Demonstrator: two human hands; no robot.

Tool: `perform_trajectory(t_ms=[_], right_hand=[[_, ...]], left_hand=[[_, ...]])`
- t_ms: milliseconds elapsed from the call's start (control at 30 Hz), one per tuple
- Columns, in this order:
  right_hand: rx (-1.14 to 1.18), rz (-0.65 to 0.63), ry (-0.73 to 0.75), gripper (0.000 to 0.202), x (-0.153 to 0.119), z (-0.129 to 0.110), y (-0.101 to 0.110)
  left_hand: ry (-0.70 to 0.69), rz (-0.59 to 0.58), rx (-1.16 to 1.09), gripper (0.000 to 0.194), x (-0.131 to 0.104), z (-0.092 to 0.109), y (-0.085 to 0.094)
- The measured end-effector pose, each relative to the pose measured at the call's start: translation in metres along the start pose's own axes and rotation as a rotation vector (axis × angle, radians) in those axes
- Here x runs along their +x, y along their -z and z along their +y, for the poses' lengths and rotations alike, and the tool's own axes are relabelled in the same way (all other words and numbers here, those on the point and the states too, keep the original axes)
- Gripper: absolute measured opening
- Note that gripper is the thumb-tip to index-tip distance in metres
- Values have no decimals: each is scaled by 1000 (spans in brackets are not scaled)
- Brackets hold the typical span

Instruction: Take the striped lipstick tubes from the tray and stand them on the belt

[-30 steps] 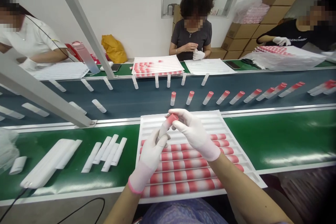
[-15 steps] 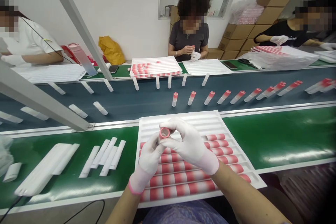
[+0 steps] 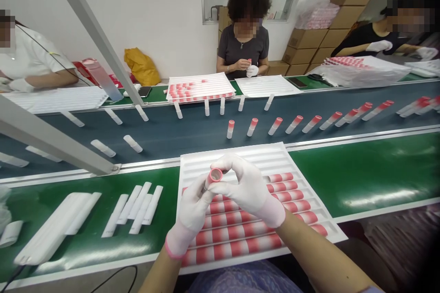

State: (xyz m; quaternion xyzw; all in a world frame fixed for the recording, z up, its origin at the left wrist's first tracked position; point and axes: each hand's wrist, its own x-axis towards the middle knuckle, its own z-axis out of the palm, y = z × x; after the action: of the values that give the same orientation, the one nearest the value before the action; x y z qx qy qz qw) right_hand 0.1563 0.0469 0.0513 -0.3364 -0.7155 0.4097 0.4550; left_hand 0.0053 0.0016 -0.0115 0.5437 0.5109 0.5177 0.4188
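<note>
While tipping the open end of a hollow tube [image 3: 216,176], red at the rim and paler below, toward the camera, holds it between a white-gloved left hand [image 3: 191,210] and a white-gloved right hand [image 3: 250,192]. Has the left grip closed around the tube's lower body, and the right grip clamped on it near the rim, with thumb and forefinger curved to either side. Leans both bare forearms over a white grooved tray [image 3: 271,152], with the tube raised above it. Shows, in the tray's nearer grooves, rows of red-and-white banded tubes [image 3: 240,249] laid end to end; shows bare grooves toward the far edge.

Rests the tray on a glossy green worktop [image 3: 364,171]. Has on the same worktop, left of the tray, a loose group of slim white pieces [image 3: 137,206] and, farther left, a long white rounded object [image 3: 51,231] with a black cable at its near end. Faces a dark blue-grey belt [image 3: 178,142] just beyond, bearing a line of upright red-topped tubes [image 3: 253,127] and some plain white tubes [image 3: 132,143]. Looks across at a person in a dark grey top [image 3: 257,48], holding a small red-tipped piece [image 3: 249,61].
</note>
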Motion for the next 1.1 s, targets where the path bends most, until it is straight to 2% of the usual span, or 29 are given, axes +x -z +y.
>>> perform_trajectory(t_ms=[133, 267, 400, 567, 633, 667, 733, 767, 867, 967, 1033, 1100], right_hand=[[-62, -147, 97, 15, 1, -4, 7], [-80, -260, 167, 16, 5, -8, 18], [-87, -359, 175, 11, 6, -7, 23], [-163, -282, 191, 8, 4, 8, 8], [-141, -190, 121, 8, 17, 24, 1], [-120, -122, 62, 6, 29, 35, -1], [-86, 18, -63, 9, 60, 63, -6], [-102, 76, -117, 13, 77, 78, -7], [-196, 146, -201, 17, 122, 122, -10], [-291, 165, -258, 20, 141, 149, -7], [-362, 175, -281, 34, 135, 152, -2], [-445, 179, -275, 49, 118, 144, 1]], left_hand=[[-9, -36, 24, 29, 0, 1, 3], [17, -123, -11, 28, 0, 3, 10], [74, -179, -18, 27, -1, 10, 12], [57, -111, 28, 21, 3, 3, 0], [16, -32, 130, 37, 16, -8, 6], [-19, 62, 222, 51, 26, -14, 14], [-90, 333, 434, 75, 53, -25, 39], [-87, 514, 539, 74, 67, -30, 55], [-10, 769, 600, 81, 109, -42, 105], [87, 853, 583, 88, 138, -55, 139], [169, 845, 552, 84, 149, -66, 149], [244, 805, 517, 69, 155, -77, 153]])
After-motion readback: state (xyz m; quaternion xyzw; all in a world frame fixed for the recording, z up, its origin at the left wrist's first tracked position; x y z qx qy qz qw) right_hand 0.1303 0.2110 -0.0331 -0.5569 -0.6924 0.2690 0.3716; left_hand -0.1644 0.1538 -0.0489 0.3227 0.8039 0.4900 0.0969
